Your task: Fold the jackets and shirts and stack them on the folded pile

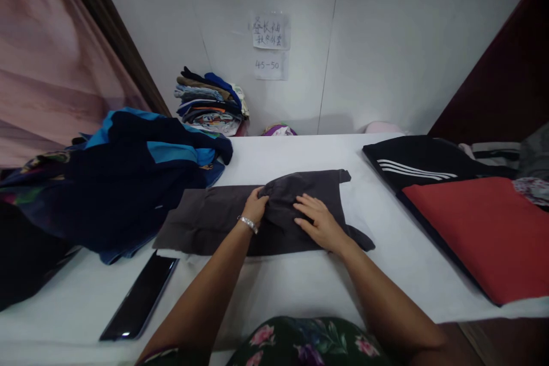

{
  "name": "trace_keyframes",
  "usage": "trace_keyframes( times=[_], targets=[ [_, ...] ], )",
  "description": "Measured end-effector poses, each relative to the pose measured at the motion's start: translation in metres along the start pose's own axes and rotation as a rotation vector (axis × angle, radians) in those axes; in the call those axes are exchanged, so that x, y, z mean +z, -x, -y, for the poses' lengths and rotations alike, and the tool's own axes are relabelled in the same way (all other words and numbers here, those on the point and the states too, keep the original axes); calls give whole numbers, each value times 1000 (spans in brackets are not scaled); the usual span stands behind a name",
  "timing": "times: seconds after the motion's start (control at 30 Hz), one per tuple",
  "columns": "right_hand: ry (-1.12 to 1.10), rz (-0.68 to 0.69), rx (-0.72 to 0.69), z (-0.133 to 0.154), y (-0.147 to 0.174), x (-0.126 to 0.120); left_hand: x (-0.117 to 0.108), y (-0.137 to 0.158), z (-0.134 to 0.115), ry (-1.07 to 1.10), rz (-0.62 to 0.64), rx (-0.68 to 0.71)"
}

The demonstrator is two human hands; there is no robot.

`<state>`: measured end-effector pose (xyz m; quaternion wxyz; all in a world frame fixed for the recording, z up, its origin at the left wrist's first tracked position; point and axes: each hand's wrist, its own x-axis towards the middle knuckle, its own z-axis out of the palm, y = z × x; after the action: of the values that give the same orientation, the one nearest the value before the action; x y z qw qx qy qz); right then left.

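A dark grey garment (218, 211) lies lengthwise across the white-covered table, partly folded, its middle bunched into creases. My left hand (256, 206), with a silver bracelet at the wrist, pinches a fold of the cloth near the centre, thumb on top and fingertips partly hidden. To its right, my right hand (317, 218) rests flat on the fabric with the fingers spread. At the right end a narrow strip of the garment sticks out at the top and a dark tapering piece at the bottom, with white material showing between them.
A loose heap of navy and blue clothes (120, 183) sits on the left, near a black phone (139, 297). Folded red (476, 234) and black striped (420, 160) garments lie right. Behind the table stand a clothes stack (210, 100) and a wall with paper notes (271, 31).
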<state>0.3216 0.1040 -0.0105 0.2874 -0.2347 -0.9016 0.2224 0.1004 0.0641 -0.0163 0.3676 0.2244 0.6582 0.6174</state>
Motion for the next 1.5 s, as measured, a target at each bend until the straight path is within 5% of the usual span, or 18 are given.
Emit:
trace_keyframes(
  times=[0.13, 0.27, 0.4, 0.6, 0.7, 0.83, 1.0, 1.13, 1.5],
  targets=[
    [233, -183, 114, -29, 2, -27, -7, 8, 6, -245, -19, 180],
    [376, 50, 300, -69, 20, -23, -20, 7, 7, -768, -44, 204],
    [323, 141, 309, -85, 31, -15, -18, 11, -13, -1189, 14, 315],
    [259, -131, 278, -102, -19, -41, 30, 16, -46, -1198, 47, 756],
    [178, -233, 368, -126, -51, -50, 51, 0, -42, -1236, 103, 638],
    [66, -161, 471, -155, -66, -52, 50, -17, -28, -1318, 182, 385],
    [65, -19, 498, -164, -68, -52, 34, -14, -27, -1340, 127, 452],
    [199, 70, 587, -165, -79, -42, 33, -25, -27, -1469, 170, 274],
    [360, 58, 633, -162, -69, -24, 27, -40, -16, -1473, 158, 225]
  ],
)
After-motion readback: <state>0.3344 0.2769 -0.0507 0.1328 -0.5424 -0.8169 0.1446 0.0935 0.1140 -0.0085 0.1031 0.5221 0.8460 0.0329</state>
